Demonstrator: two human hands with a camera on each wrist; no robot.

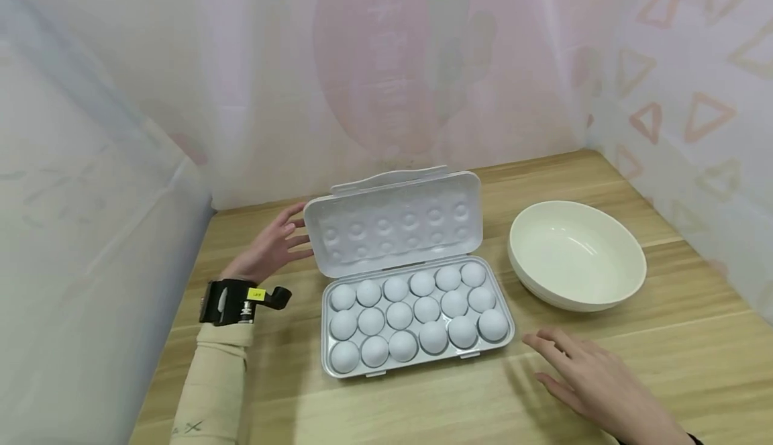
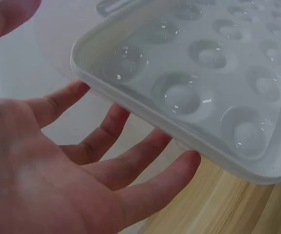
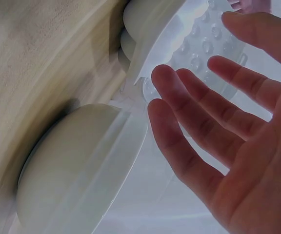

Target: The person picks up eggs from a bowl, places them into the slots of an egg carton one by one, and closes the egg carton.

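A white plastic egg box (image 1: 327,344) lies on the wooden table with its lid (image 1: 398,227) raised at the back. White eggs (image 1: 399,316) fill the rows of its lower half. At the lid's left edge is my left hand (image 1: 272,247), fingers extended and spread. In the left wrist view, its fingertips (image 2: 187,161) reach behind the lid's rim and seem to touch it. My right hand (image 1: 594,381) hovers near the box's front right corner, holding nothing, its fingers (image 3: 199,122) loosely extended.
A cream bowl (image 1: 574,264) stands on the table to the right of the egg box. Printed cloth walls (image 1: 260,96) enclose the table (image 1: 386,411) at the back and both sides.
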